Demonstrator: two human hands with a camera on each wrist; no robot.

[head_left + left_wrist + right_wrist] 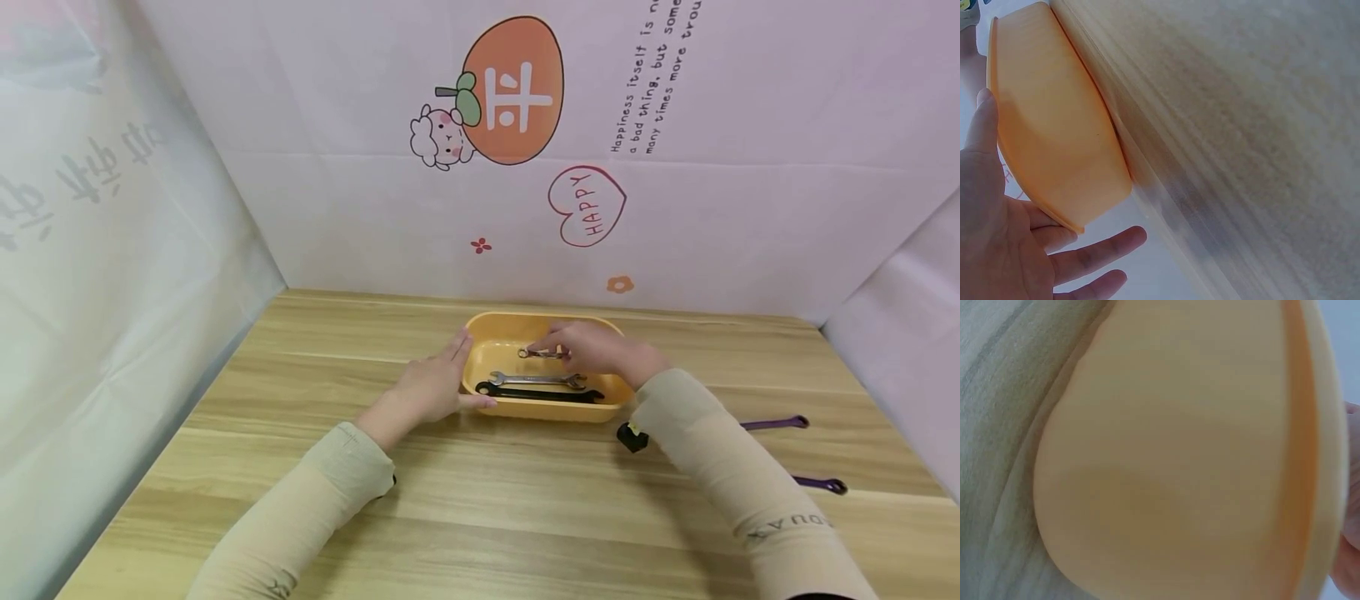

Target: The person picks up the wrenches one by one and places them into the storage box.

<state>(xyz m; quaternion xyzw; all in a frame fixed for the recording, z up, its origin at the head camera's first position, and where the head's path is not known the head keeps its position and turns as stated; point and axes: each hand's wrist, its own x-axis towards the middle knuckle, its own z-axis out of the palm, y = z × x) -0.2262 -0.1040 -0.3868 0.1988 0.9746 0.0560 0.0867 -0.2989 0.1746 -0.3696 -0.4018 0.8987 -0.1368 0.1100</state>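
Observation:
A yellow plastic bin (pixel 555 408) stands on the table. My left hand (pixel 431 387) lies against its left end, thumb laid over the front rim. In the left wrist view, the fingers of my left hand (pixel 1007 244) are spread, two stretched out past the rim. Inside the bin, my right hand (pixel 592 346) pinches a small silver wrench (pixel 523 353), its ring end pointing left. Nearer the front wall lie a silver open-end wrench (pixel 536 381) and a dark combination wrench (pixel 540 392). The bin's wall (pixel 1166 456) fills most of the right wrist view.
Two purple wrenches (pixel 780 422) (pixel 825 484) lie at the right, partly hidden by my right sleeve. A small black object (pixel 632 437) with a yellow mark shows by the right cuff. A printed white sheet (pixel 360 208) hangs behind the wooden table (pixel 480 517).

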